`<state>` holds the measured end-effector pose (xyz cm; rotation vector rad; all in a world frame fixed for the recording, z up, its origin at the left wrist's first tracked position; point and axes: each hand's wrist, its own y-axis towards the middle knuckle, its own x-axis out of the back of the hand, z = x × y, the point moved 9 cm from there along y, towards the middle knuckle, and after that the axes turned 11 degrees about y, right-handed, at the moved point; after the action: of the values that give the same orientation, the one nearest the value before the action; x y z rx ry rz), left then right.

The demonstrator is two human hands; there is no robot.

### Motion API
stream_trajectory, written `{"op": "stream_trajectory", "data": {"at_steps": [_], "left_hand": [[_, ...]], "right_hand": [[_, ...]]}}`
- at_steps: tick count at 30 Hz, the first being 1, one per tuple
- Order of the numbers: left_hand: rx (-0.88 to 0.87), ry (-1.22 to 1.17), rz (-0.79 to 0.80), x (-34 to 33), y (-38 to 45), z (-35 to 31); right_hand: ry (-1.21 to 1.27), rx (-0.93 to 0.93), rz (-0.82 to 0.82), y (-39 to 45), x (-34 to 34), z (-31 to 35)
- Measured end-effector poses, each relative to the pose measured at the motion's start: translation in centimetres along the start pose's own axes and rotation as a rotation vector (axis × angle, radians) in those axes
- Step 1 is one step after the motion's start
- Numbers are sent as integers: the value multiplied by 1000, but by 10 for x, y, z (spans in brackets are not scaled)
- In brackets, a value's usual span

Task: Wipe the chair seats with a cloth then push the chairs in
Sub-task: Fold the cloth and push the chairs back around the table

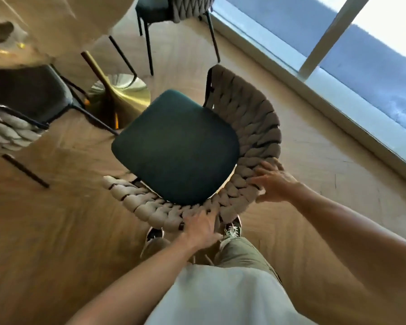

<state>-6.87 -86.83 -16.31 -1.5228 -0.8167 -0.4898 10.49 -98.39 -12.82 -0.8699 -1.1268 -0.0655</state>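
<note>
A chair with a dark green seat (176,146) and a thick grey woven backrest (251,127) stands on the wooden floor in front of me, pulled away from the table. My left hand (201,227) grips the near lower part of the woven backrest. My right hand (273,181) grips the backrest's right side, fingers over the weave. No cloth shows in either hand or anywhere in view.
A round pale table (45,24) with a brass pedestal base (124,95) is at the upper left. Two more chairs stand by it, one at the left (31,95) and one at the top (174,8). A window wall (338,73) runs along the right. My feet (232,228) are under the chair back.
</note>
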Motion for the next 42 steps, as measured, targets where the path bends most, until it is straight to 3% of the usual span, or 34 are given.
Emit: {"op": "stream_trajectory", "data": {"at_steps": [5, 13, 17, 20, 23, 31, 42], "left_hand": [[199, 13, -141, 3, -1, -9], [307, -9, -250, -24, -53, 8], [514, -75, -310, -49, -85, 12], [660, -233, -268, -66, -101, 0], [692, -365, -246, -78, -99, -20], [788, -382, -275, -75, -89, -25], [797, -331, -275, -15, -42, 60]], "right_hand": [[-6, 93, -81, 10, -1, -27], [202, 161, -263, -39, -31, 23], [220, 141, -244, -60, -58, 57], [222, 140, -201, -73, -74, 72], [208, 159, -148, -74, -82, 73], [186, 150, -91, -63, -89, 68], [257, 129, -89, 34, -33, 79]]}}
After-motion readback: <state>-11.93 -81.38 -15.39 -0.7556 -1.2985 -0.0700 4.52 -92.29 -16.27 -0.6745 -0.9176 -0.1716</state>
